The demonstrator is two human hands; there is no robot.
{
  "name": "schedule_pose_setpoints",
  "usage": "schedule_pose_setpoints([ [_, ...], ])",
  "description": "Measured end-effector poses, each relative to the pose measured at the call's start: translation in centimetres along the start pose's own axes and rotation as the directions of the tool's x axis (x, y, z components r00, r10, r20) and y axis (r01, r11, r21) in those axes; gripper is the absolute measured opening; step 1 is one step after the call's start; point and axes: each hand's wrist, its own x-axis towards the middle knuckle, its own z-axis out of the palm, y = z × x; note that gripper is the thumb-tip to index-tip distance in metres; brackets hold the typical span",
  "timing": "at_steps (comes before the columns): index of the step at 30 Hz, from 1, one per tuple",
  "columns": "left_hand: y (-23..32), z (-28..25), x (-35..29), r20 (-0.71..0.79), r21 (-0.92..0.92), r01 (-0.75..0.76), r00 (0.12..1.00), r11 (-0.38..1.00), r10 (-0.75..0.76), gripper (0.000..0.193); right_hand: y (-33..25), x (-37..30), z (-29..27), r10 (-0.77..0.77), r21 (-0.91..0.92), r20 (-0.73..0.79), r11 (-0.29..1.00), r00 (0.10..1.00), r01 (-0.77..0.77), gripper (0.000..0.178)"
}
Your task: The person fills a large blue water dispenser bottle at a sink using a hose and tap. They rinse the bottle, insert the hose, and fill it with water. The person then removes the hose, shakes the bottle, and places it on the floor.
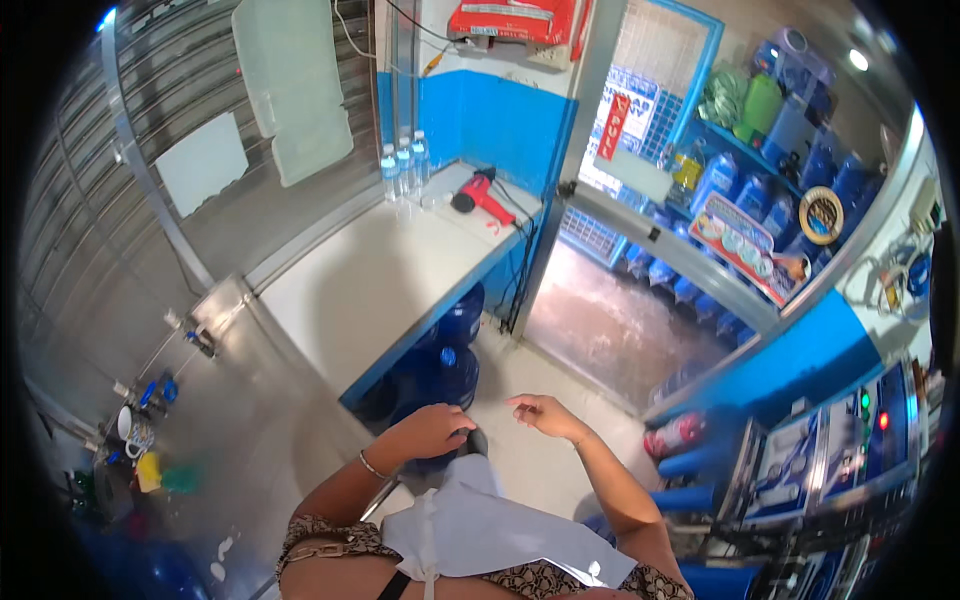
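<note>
My left hand (432, 434) hangs in front of my body, fingers loosely bent and apart, with nothing visible in it. A bracelet circles that wrist. To its right, my right hand (545, 415) is raised over the floor, index finger stretched out toward the left hand and holding nothing. A gap separates the two hands. Beyond the left hand, large blue water jugs (455, 370) stand under a white counter (330, 290). On the counter lie a red heat gun (487, 200) and, beside it, several small clear water bottles (405, 165).
A steel counter (250, 430) with taps (200, 340) runs along my left. Ahead to the right is a glass door (640, 330), with shelves of blue containers (760, 200) behind it. Machine panels with lit lamps (840, 440) and a pink bottle (675, 435) are on the right.
</note>
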Motion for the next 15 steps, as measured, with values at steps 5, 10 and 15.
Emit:
schedule_pose_setpoints([
  [5,-7.4,-6.9,12.6,-0.172,0.020,0.021,0.985,1.000,-0.017,0.026,-1.4,9.1,-11.6,-0.055,-0.320,-0.033,0.947,0.998,0.041,0.036],
  [10,-15.8,-12.1,25.8,-0.300,-0.546,-0.083,0.949,0.834,-0.101,0.025,-2.8,18.8,-21.1,-0.245,-0.265,-0.134,0.943,0.960,0.203,0.038],
  [15,-23.7,-16.8,36.5,-0.196,-0.735,0.127,0.901,0.667,-0.388,0.027,-2.8,32.6,-27.8,-0.275,-0.216,-0.283,0.952,0.919,0.218,0.046],
])
